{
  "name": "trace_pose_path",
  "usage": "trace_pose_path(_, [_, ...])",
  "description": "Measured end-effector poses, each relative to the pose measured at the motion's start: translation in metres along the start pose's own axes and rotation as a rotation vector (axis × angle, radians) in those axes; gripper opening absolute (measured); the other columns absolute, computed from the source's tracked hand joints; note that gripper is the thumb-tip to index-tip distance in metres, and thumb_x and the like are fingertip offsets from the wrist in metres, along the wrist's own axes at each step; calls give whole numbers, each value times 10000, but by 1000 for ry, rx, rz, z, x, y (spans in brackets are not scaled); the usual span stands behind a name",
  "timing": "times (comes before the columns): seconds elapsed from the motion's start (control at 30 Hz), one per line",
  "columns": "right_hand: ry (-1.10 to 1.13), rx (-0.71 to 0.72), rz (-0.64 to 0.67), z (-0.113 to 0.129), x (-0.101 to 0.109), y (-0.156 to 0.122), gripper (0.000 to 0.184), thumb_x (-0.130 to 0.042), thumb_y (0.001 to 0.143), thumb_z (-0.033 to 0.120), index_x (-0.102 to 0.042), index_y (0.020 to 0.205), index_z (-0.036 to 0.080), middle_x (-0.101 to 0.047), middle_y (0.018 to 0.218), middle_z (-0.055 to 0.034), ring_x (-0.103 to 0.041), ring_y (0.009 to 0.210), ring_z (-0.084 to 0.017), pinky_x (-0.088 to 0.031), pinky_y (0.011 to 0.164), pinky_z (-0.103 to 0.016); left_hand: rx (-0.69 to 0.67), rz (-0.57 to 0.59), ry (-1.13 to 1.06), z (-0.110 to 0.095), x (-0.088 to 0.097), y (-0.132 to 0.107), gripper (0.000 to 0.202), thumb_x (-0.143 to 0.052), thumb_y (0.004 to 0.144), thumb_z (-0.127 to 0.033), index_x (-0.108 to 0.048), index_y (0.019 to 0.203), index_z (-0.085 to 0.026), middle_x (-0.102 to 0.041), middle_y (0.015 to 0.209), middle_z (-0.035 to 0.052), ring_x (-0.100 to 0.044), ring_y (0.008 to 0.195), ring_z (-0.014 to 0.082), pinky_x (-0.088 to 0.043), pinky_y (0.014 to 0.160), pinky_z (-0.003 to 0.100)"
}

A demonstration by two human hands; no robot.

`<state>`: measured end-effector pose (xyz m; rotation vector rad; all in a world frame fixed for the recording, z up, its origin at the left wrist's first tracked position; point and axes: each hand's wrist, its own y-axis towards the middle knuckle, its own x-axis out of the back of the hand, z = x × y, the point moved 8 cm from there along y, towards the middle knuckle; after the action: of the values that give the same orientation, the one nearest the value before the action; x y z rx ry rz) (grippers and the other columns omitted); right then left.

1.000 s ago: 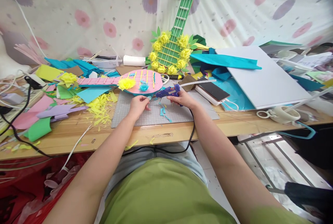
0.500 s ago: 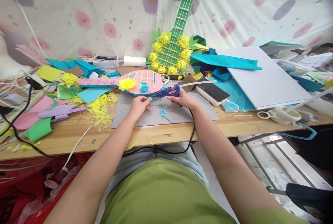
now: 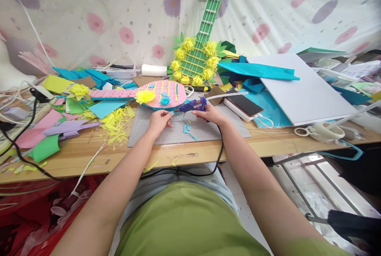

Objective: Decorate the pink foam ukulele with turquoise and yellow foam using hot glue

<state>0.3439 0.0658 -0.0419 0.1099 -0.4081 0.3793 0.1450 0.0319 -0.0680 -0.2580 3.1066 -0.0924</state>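
Observation:
My right hand is wrapped round a purple hot glue gun, its nozzle pointing left and a glue stick jutting from its back. Just left of the nozzle, my left hand pinches a small blue paper piece. Behind both hands lies a pink paper ukulele with a blue edge, bearing a yellow paper flower and a blue paper flower. Blue paper scraps are scattered on the grey cutting mat below.
A green ukulele ringed with yellow flowers leans on the curtain at the back. Yellow shreds and coloured paper lie left. A phone on a white power bank, white board and tape roll are right. The gun's black cord crosses the table edge.
The glue gun's nozzle has drawn back slightly to the right from the blue paper piece. My left hand stays nearly still.

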Motion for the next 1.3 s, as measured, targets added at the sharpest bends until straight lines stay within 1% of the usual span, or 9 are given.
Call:
trace_pose_path(0.33, [8, 3, 17, 0, -1, -1, 421, -738, 603, 539, -554, 786, 207, -538, 535, 34, -405, 420, -83, -318, 391, -233, 21, -5, -21, -3, 0, -3, 120, -643, 696, -171, -561, 619, -128, -543, 526, -40, -405, 372, 40, -507, 401, 235])
trace_pose_path(0.47, [-40, -38, -11, -3, 8, -4, 429, -722, 600, 564, -545, 717, 191, -530, 526, 24, -409, 429, -84, -319, 404, -236, 32, -8, -37, -4, 1, -4, 127, -644, 700, -182, -560, 621, -128, -541, 529, -43, -400, 376, 37, -505, 400, 231])
trace_pose_path(0.63, [52, 13, -173, -1, 30, -5, 432, -652, 657, 591, -562, 651, 169, -445, 460, 39, -371, 418, -74, -299, 426, -241, 46, -17, -70, -4, 2, -3, 148, -673, 684, -213, -562, 635, -127, -543, 540, -44, -401, 379, 35, -497, 396, 226])
trace_pose_path(0.73, [82, 7, -400, -9, 48, -1, 413, -620, 686, 579, -581, 692, 169, -493, 508, 22, -392, 435, -85, -339, 455, -250, 47, -16, -80, -3, 2, -2, 165, -693, 668, -230, -564, 646, -130, -545, 549, -44, -404, 385, 35, -496, 397, 226])
trace_pose_path(0.87, [-136, -150, -616, -27, 63, 2, 383, -596, 725, 547, -608, 789, 169, -643, 715, -61, -560, 590, -158, -445, 608, -300, 45, -15, -74, -3, 2, -2, 184, -709, 657, -251, -566, 652, -135, -544, 549, -48, -411, 391, 39, -495, 397, 225])
trace_pose_path(1.0, [-397, -210, -514, -29, 55, 10, 372, -590, 768, 488, -629, 932, 157, -680, 954, -136, -623, 929, -268, -447, 794, -359, 52, -4, -78, -4, 1, -3, 183, -711, 662, -257, -578, 663, -131, -575, 578, -36, -440, 394, 43, -486, 392, 220])
trace_pose_path(1.1, [-491, -227, -443, -27, 50, 9, 455, -569, 778, 533, -604, 1009, 143, -657, 1036, -165, -600, 1005, -298, -437, 817, -369, 66, 1, -90, -4, 0, -5, 161, -699, 681, -247, -598, 685, -121, -627, 639, -4, -495, 412, 58, -471, 382, 214])
trace_pose_path(1.23, [-735, -172, -491, -10, 56, -3, 583, -678, 670, 547, -544, 1028, 107, -616, 1064, -199, -540, 1060, -336, -397, 883, -405, 64, 1, -107, -7, 0, -8, 168, -699, 695, -262, -633, 738, -114, -691, 745, 46, -559, 458, 76, -469, 395, 205])
trace_pose_path(1.3, [-844, -162, -536, 1, 60, -12, 553, -693, 656, 531, -534, 979, 111, -604, 1047, -205, -524, 1061, -349, -382, 887, -420, 54, 12, -117, -8, -2, -9, 194, -708, 693, -282, -650, 774, -115, -709, 797, 63, -577, 480, 79, -475, 407, 201])
